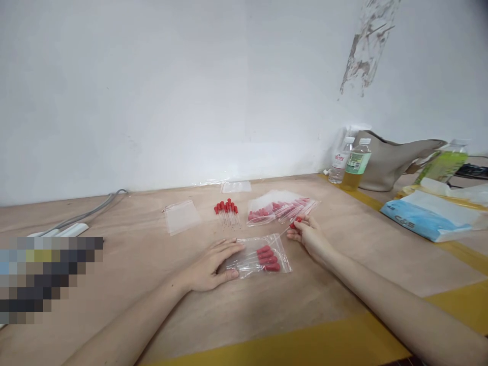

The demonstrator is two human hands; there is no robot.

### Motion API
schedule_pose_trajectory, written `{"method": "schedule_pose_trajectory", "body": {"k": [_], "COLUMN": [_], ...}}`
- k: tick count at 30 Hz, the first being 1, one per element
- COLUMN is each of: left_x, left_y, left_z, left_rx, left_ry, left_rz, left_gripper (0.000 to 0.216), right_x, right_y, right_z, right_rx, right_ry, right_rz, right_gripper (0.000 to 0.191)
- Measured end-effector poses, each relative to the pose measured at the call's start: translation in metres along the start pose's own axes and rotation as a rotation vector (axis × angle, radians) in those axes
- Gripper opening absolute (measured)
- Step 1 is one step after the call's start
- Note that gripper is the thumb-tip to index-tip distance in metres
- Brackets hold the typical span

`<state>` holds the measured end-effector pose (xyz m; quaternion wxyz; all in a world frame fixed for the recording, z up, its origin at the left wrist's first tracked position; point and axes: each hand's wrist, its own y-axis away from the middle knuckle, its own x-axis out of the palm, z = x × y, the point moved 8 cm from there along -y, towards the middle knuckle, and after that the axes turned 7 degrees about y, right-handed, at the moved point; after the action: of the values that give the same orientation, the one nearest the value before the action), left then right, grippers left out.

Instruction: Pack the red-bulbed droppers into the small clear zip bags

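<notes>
A clear zip bag (pixel 281 246) lies flat on the brown paper, with several red-bulbed droppers (pixel 270 259) side by side inside it. My left hand (pixel 213 267) rests on the bag's left end, fingers stretched out and thumb apart. Just off the bag's upper right corner, my right hand (pixel 309 235) pinches a red-bulbed dropper (pixel 295 222); whether it holds more than one I cannot tell. Loose droppers (pixel 227 207) lie in a bunch farther back, bulbs toward the wall. Behind my right hand is a fanned pile of filled zip bags (pixel 276 207).
Flat clear bags (pixel 183 217) lie at the left, and another bag (pixel 236 187) is by the wall. Bottles (pixel 356 165), a grey curved container (pixel 385 162) and a blue tissue pack (pixel 415 216) stand or lie at the right. A grey cable (pixel 95 208) runs at the left.
</notes>
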<state>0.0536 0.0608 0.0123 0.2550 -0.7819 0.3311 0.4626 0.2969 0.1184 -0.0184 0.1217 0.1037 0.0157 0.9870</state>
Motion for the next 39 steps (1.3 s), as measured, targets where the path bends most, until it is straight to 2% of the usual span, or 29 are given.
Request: {"method": "schedule_pose_trajectory", "body": {"k": [2, 8, 15, 24, 27, 30, 34, 39], "left_x": [-0.001, 0.0, -0.002, -0.002, -0.001, -0.001, -0.002, -0.002], "left_y": [0.0, 0.0, -0.001, -0.001, -0.001, -0.001, -0.001, -0.002], "left_z": [0.001, 0.002, -0.001, 0.0, 0.0, -0.002, -0.003, -0.004], "left_rx": [-0.01, 0.002, 0.012, 0.016, 0.014, 0.027, 0.03, 0.044], "left_ry": [0.0, 0.005, 0.006, 0.018, 0.01, 0.005, -0.003, -0.01], "left_rz": [-0.004, -0.008, -0.02, -0.033, -0.029, -0.023, -0.028, -0.035], "left_gripper": [0.056, 0.058, 0.057, 0.058, 0.058, 0.058, 0.058, 0.057], "right_x": [0.003, -0.009, 0.01, 0.013, 0.021, 0.027, 0.032, 0.043], "right_y": [0.004, 0.002, 0.018, 0.023, 0.027, 0.029, 0.03, 0.033], "right_z": [0.0, -0.004, -0.011, -0.013, -0.015, -0.013, -0.015, -0.013], "right_rx": [0.024, 0.08, 0.101, 0.144, 0.161, 0.095, 0.072, 0.05], "right_ry": [-0.055, -0.122, -0.108, -0.099, 0.0, 0.206, 0.426, 0.503], "right_rz": [0.02, -0.025, 0.096, 0.139, 0.238, 0.343, 0.418, 0.507], "right_gripper": [0.023, 0.022, 0.021, 0.019, 0.021, 0.025, 0.03, 0.032]}}
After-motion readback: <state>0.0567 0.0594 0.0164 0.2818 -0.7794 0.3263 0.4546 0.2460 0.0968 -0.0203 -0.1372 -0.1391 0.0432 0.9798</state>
